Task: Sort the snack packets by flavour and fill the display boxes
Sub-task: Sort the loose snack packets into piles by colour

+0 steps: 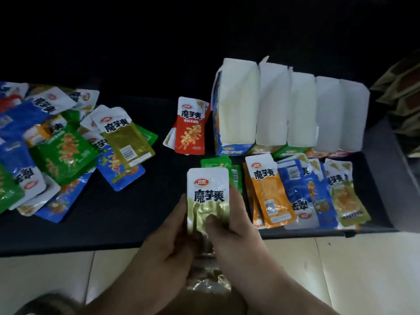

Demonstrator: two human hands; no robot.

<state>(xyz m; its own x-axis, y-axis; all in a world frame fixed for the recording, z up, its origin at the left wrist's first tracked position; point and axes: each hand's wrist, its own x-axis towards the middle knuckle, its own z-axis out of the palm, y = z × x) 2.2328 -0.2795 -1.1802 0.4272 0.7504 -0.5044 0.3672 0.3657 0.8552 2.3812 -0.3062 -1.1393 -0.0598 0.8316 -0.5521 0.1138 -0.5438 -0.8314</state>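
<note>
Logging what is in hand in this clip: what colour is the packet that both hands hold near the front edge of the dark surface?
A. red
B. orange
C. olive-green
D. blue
C: the left hand and the right hand grip an olive-green packet with a white top, while the red packets lie untouched left of the display boxes.

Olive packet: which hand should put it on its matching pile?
Right. Both hands grip the olive packet, but the olive pile lies at the far right, on the right hand's side; the left hand would probably have to cross over.
</note>
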